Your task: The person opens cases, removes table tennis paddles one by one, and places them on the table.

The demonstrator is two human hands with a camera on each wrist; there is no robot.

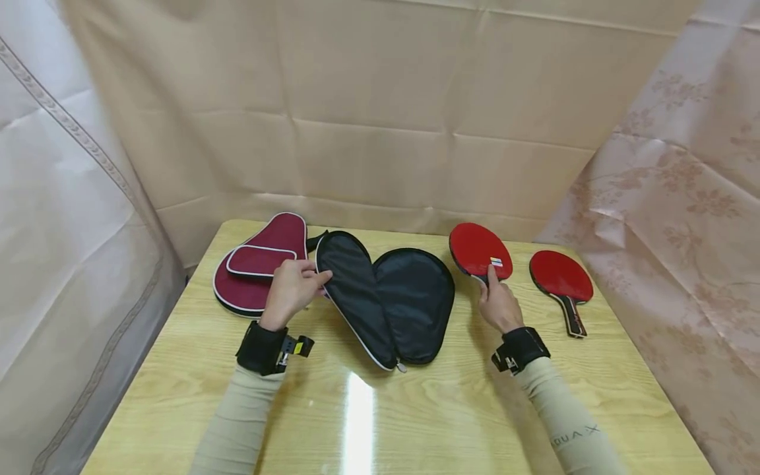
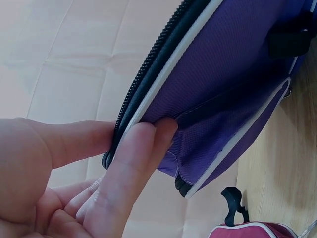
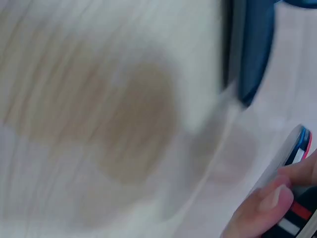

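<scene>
An open table tennis paddle case lies mid-table with its black lining showing. My left hand pinches the rim of its left flap and holds that side tilted up off the table. In the left wrist view the flap's purple outside shows, with a pocket and a black zipper along the edge. My right hand grips the handle of a red table tennis paddle, to the right of the case. Striped colours mark this handle in the right wrist view, which is partly blurred.
A maroon paddle case with white piping lies at the back left, behind my left hand. Another red paddle rests on the wooden table at the right. Beige cloth hangs behind the table.
</scene>
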